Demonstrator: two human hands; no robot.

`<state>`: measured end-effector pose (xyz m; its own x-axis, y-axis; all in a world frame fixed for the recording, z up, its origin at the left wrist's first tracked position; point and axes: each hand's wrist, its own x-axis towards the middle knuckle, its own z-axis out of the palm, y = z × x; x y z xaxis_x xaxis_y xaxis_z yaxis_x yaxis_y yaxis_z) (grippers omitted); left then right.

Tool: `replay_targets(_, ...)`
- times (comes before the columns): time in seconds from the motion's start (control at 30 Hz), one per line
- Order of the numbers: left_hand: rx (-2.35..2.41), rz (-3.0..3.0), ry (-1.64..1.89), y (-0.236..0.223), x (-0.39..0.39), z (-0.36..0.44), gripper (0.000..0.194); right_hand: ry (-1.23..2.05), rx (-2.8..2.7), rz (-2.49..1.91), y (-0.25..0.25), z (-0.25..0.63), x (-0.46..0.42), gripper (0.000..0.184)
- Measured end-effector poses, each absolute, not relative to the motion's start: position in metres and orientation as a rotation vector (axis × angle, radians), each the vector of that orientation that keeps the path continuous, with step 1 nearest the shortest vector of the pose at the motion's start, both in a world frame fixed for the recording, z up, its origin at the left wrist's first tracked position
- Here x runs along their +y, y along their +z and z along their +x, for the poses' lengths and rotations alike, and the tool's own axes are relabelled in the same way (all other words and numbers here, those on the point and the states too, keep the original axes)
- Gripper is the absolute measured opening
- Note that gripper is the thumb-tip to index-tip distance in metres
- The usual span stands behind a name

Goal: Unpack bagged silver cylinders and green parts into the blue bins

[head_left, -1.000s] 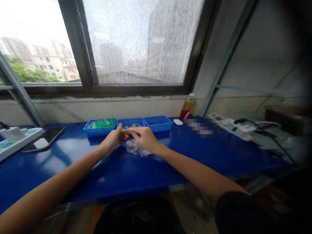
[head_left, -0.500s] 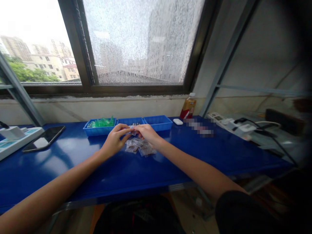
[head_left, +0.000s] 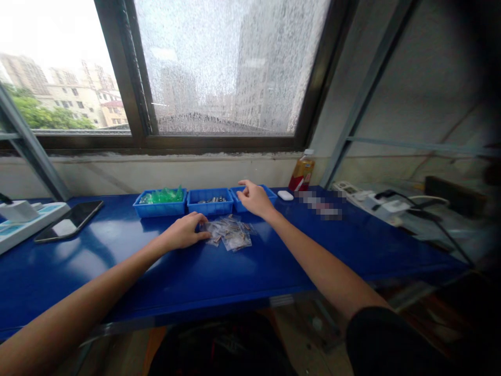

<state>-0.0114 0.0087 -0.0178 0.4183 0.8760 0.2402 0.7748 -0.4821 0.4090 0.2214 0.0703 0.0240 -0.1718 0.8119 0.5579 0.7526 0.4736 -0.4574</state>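
Observation:
Small clear plastic bags [head_left: 236,236] with small brownish metal parts in them lie in a loose pile on the blue table. At the pile's left edge is my left hand [head_left: 185,232], its thumb and fingers apart around the nearest bag's edge; I cannot see it gripping anything. My right hand [head_left: 256,201] hovers over the front left of the right blue bin [head_left: 270,195], fingers loosely bent and apart, nothing visible in them. The middle blue bin [head_left: 207,208] holds small silvery metal parts [head_left: 214,199]. Green plastic bags [head_left: 166,196] fill the left blue bin [head_left: 160,210].
A phone [head_left: 70,221] and a power strip [head_left: 35,222] lie at the left. To the right of the bins are a white case [head_left: 285,195], a drink bottle [head_left: 302,171] and a blurred patch. Another power strip [head_left: 371,203] with cables lies farther right.
My hands were together above the pile, fingers on a small bag. They have parted: the left dropped to the pile's left edge, the right moved right and away to the right bin.

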Motion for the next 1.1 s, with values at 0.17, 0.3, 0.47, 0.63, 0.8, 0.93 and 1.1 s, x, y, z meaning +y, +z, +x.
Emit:
replay_targets(0.17, 1.453, 2.256, 0.823, -0.005, 0.012, -0.015, 0.012, 0.320, -2.151, -1.103, 0.020, 0.184, 0.036, 0.018)
replay_targets(0.3, 1.328, 2.243, 1.213, 0.003, 0.007, -0.011, 0.006, 0.910, -2.027, -1.078, 0.018, 0.167, 0.025, 0.041)
replay_targets(0.47, 1.123, 2.301, 1.422, 0.007, -0.006, -0.001, 0.006, 1.340, -1.738, -0.986, 0.015, 0.164, 0.026, 0.019)
replay_targets(0.63, 1.109, 2.224, 1.428, 0.008, -0.007, 0.000, 0.006, 1.308, -1.601, -0.926, 0.017, 0.165, 0.023, 0.006)
replay_targets(0.8, 1.230, 2.020, 1.403, 0.011, -0.003, -0.004, 0.010, 1.099, -1.562, -0.848, 0.020, 0.166, 0.023, 0.011)
replay_targets(0.93, 1.189, 1.715, 1.230, 0.013, -0.001, -0.006, 0.031, 0.878, -1.633, -0.824, 0.018, 0.166, 0.026, 0.014)
replay_targets(1.1, 1.049, 1.302, 1.171, 0.013, 0.000, -0.005, 0.050, 0.688, -1.811, -0.789, 0.014, 0.166, 0.021, 0.012)
